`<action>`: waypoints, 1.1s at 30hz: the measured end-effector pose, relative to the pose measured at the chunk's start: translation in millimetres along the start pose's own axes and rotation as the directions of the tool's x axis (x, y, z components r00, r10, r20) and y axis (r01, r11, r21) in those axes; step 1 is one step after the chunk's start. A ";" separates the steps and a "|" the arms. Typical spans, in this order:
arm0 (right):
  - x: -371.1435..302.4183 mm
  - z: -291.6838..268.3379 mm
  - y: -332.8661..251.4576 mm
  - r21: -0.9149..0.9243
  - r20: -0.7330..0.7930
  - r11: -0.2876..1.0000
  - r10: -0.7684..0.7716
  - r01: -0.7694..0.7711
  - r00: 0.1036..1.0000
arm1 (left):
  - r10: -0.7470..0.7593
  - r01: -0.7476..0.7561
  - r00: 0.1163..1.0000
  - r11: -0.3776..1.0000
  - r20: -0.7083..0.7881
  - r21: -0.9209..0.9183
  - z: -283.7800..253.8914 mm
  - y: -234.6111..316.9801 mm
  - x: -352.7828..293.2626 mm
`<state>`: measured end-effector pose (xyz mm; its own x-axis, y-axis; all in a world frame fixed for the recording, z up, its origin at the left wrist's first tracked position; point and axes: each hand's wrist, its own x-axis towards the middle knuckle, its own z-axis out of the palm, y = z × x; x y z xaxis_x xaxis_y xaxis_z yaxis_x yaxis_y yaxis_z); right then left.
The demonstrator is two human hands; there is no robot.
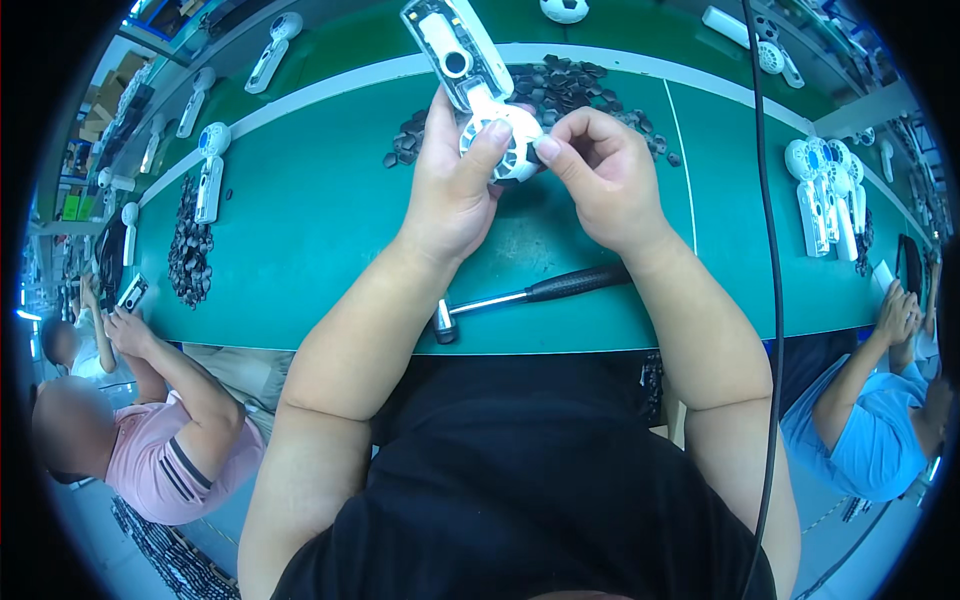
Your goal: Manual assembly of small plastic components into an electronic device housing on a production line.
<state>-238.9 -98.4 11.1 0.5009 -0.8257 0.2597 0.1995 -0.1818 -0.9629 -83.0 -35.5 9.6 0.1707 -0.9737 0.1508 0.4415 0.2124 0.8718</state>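
At the far left, a co-worker in a pink shirt [185, 455] is seated beside the green table [330, 240]. There, a heap of dark pieces [190, 255] and a second white fan [209, 175] are placed, well apart from the hands. Above the table's middle, the white handheld fan [478, 85] is clamped in the left hand [450, 190]; its round head is pressed by the thumb, probably so that it is kept steady and its right rim is left free. Beyond it, loose dark caps [560, 85] are spread, perhaps for easy reach. Nearer, a hammer [540, 292] is laid, its handle reaching toward the right forearm. The thumb and forefinger of the right hand [610, 175] are brought near each other at the rim; whether something is pinched cannot be told. Farther right, the view is crossed by a black cable [767, 200]; then grouped white fans [825, 195] are seen, near a co-worker in blue [870, 430].
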 end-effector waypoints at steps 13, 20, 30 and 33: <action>5.5 1.0 2.9 -0.455 0.118 0.788 -0.407 0.414 0.906 | 0.096 -0.101 0.994 0.990 0.054 0.095 -11.2 -6.7 -1.1; 3.7 -4.8 5.6 0.048 0.345 0.996 0.051 -0.072 0.937 | 0.087 -0.096 0.988 0.993 0.127 0.066 -14.4 -8.4 1.8; -1.1 1.2 -0.8 0.171 0.280 0.984 -0.003 -0.047 0.960 | 0.288 -0.314 0.949 0.908 0.129 0.278 -3.4 0.1 -4.4; -0.1 -1.5 -1.4 0.185 0.288 0.981 0.000 -0.056 0.958 | 0.302 -0.326 0.944 0.910 0.129 0.256 -0.4 0.0 -5.9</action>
<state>-240.5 -98.8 12.3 0.7224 -0.6369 0.2694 0.3238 -0.0328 -0.9456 -83.6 -29.7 8.5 0.1807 -0.8660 0.4663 0.1206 0.4900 0.8634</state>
